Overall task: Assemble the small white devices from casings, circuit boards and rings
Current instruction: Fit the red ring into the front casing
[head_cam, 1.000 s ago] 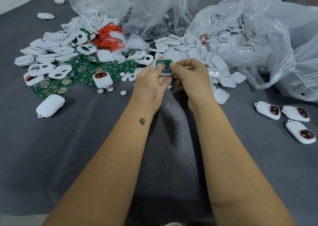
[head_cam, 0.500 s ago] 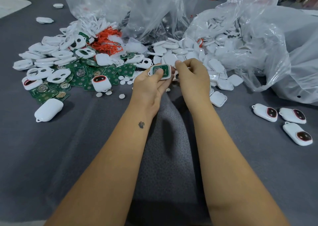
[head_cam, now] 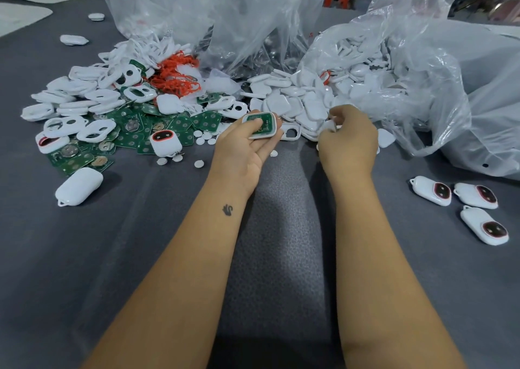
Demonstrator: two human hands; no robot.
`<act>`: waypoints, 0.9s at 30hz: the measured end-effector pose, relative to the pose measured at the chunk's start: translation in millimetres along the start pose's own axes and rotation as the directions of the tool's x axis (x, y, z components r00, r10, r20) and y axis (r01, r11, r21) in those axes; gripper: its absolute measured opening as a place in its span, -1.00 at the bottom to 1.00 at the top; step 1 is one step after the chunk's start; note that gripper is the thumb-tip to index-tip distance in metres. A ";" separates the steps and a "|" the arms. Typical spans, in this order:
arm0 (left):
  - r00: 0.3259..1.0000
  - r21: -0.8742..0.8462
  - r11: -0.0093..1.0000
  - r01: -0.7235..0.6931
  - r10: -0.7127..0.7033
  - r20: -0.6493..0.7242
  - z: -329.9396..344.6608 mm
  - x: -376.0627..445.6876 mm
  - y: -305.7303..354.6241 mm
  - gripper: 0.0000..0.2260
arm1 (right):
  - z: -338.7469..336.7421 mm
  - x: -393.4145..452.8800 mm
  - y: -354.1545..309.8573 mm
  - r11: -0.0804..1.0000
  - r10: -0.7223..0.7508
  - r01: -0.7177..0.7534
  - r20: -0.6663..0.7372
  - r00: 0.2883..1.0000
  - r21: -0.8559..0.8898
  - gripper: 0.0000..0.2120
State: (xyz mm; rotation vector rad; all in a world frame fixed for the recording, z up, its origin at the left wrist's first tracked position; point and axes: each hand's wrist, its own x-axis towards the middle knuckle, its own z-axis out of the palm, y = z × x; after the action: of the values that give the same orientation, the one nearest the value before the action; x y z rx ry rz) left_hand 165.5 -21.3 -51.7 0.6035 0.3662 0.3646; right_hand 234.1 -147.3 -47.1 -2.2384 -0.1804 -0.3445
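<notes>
My left hand [head_cam: 245,146] holds a white casing half with a green circuit board [head_cam: 264,125] seated in it, thumb pressed on the board. My right hand [head_cam: 347,138] has its fingers curled on a white casing piece [head_cam: 329,125] at the edge of the pile of white back covers [head_cam: 295,98]. To the left lie green circuit boards [head_cam: 132,139], white front casings with openings [head_cam: 95,129] and small white discs [head_cam: 200,141]. Three finished devices [head_cam: 430,191] lie at the right.
Clear plastic bags [head_cam: 422,87] of parts stand behind and to the right of the piles. Orange cords [head_cam: 176,74] lie at the back. A finished device [head_cam: 163,142] and a white casing [head_cam: 79,185] sit at the left. The grey mat [head_cam: 281,228] covers the table.
My right hand has left the casing held in my left hand and moved right to the back-cover pile, where it takes a white piece. My left hand keeps the board-filled casing.
</notes>
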 end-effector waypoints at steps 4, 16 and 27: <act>1.000 0.010 1.000 -0.009 0.009 -0.009 0.4 0.2 0.7 -0.87 | 0.1 1.6 -2.4 0.890 0.147 -0.153 0.047 0.988 0.429 -0.71; 1.000 0.036 0.999 -0.022 0.022 -0.008 1.1 -0.3 0.3 -0.89 | -1.8 -5.1 -14.7 0.258 -0.152 -0.342 0.388 0.909 0.904 -0.84; 1.000 0.106 0.994 -0.006 0.007 -0.008 2.6 0.0 -0.1 -0.86 | 5.5 -5.6 -15.2 0.482 -0.112 -0.269 0.363 0.925 0.834 -0.70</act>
State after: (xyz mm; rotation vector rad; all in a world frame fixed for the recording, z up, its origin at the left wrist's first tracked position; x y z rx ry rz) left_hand 166.7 -22.6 -49.8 0.7078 0.3933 0.3555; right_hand 226.1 -133.4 -40.9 -1.2153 -0.3592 0.2332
